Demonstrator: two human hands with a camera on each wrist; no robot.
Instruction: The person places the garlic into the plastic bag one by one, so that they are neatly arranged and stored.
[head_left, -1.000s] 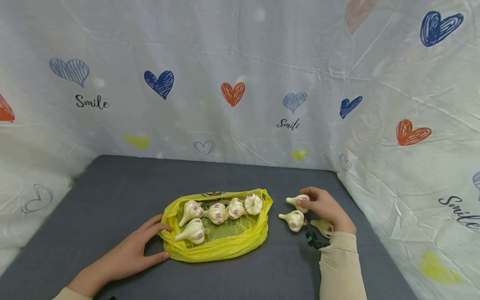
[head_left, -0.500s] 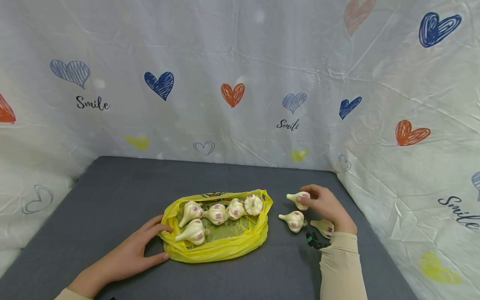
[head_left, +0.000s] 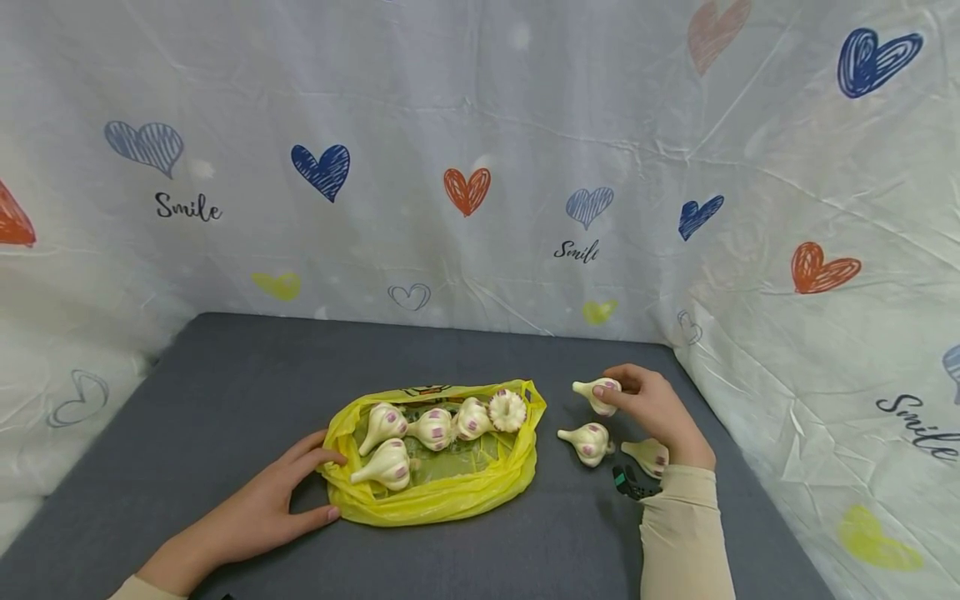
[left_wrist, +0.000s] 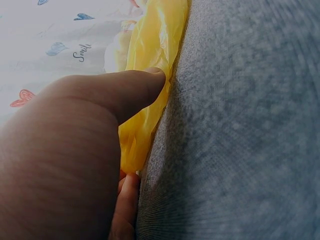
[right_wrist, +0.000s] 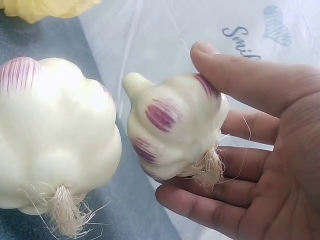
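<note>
My right hand [head_left: 660, 415] grips a garlic bulb [head_left: 597, 396], thumb on one side and fingers on the other, in the head view. The right wrist view shows this bulb [right_wrist: 172, 125] up close, its stringy roots towards the palm. Two more bulbs lie by that hand: one garlic bulb [head_left: 588, 442] nearer the bag, another garlic bulb [head_left: 647, 457] partly behind the wrist. My left hand [head_left: 258, 510] holds the left end of a yellow plastic bag [head_left: 450, 507], fingertips over its rim and thumb [left_wrist: 142, 90] against its side. Several garlic bulbs [head_left: 432, 428] lie in the bag.
A dark grey cloth [head_left: 247, 375] covers the table. Behind and beside it hangs a pale curtain [head_left: 390, 200] printed with hearts and "Smile". A black strap with a green part [head_left: 632, 483] shows at the right wrist.
My right hand has raised the gripped garlic bulb slightly off the table, away from the bulb in front of it. The left hand and the bag have stayed in place.
</note>
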